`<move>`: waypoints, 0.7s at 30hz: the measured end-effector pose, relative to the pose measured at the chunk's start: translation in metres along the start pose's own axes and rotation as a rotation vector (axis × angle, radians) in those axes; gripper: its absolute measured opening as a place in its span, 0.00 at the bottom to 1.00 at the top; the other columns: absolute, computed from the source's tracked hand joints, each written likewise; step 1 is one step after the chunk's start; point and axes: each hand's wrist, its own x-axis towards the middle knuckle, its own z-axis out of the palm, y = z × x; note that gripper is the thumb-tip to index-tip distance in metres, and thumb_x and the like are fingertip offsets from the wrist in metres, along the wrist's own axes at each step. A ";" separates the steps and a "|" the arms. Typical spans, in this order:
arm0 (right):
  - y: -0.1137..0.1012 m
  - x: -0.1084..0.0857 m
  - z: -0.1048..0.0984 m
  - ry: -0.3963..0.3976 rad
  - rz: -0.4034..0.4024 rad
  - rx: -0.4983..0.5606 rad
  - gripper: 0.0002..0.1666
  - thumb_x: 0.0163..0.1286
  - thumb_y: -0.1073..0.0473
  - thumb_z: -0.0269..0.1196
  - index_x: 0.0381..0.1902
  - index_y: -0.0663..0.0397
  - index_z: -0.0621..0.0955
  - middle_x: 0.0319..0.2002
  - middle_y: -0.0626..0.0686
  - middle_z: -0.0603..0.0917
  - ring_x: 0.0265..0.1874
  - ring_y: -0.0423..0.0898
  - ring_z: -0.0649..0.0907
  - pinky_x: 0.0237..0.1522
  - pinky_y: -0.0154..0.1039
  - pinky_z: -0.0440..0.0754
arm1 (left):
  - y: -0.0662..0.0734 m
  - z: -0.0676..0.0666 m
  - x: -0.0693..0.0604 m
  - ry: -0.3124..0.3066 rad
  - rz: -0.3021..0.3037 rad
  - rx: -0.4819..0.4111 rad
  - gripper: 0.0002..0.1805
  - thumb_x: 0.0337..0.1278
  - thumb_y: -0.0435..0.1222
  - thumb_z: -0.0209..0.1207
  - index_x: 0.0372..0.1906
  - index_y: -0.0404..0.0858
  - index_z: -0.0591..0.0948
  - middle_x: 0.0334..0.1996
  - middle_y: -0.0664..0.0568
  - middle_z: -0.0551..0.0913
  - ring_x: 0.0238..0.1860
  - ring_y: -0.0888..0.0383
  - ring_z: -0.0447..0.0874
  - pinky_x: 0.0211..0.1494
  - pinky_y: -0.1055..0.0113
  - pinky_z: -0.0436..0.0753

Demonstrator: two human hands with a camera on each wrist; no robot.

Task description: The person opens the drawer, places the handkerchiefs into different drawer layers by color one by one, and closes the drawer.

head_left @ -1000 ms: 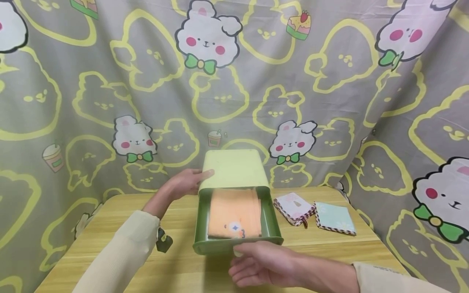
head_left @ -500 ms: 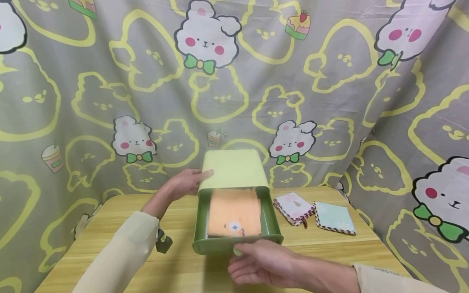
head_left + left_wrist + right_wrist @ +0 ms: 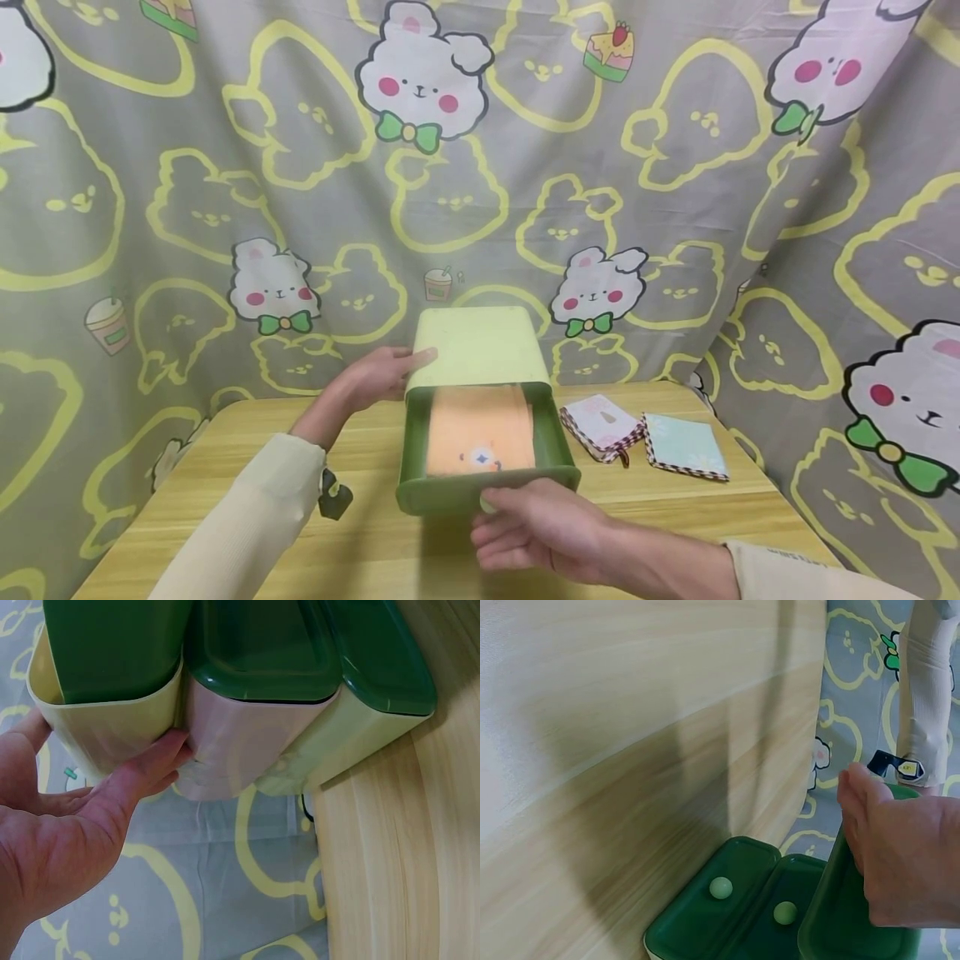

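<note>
A pale yellow box (image 3: pixel 483 346) stands at the table's far side, its green drawer (image 3: pixel 442 493) pulled out toward me. Inside the drawer lies a folded orange cloth (image 3: pixel 480 425) with a bear face. My left hand (image 3: pixel 378 375) rests on the box's left side, one digit over the top edge. My right hand (image 3: pixel 551 529) pinches the small drawer knob (image 3: pixel 487 502) at the front, its other fingers below; in the right wrist view the hand hides this knob. The left wrist view shows a pink box (image 3: pixel 232 742) and a pale green box (image 3: pixel 322 742) stacked beneath, drawers in.
To the right of the boxes, a white folded cloth (image 3: pixel 600 423) and a mint folded cloth (image 3: pixel 686 446) lie on the wooden table (image 3: pixel 360 500), both with checked edging. A patterned curtain (image 3: pixel 465 167) hangs close behind. Lower drawers carry round knobs (image 3: pixel 721 888).
The drawer has slid slightly inward, away from me, and its front looks a little raised. My right hand has moved with it. The left hand has stayed in place.
</note>
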 end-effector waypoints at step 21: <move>0.003 0.001 0.000 0.066 -0.094 0.007 0.36 0.76 0.58 0.59 0.60 0.92 0.65 0.50 0.71 0.83 0.50 0.58 0.88 0.54 0.42 0.87 | 0.000 0.001 -0.001 0.007 0.004 0.007 0.45 0.71 0.59 0.54 0.75 0.29 0.63 0.67 0.34 0.76 0.69 0.39 0.74 0.70 0.50 0.77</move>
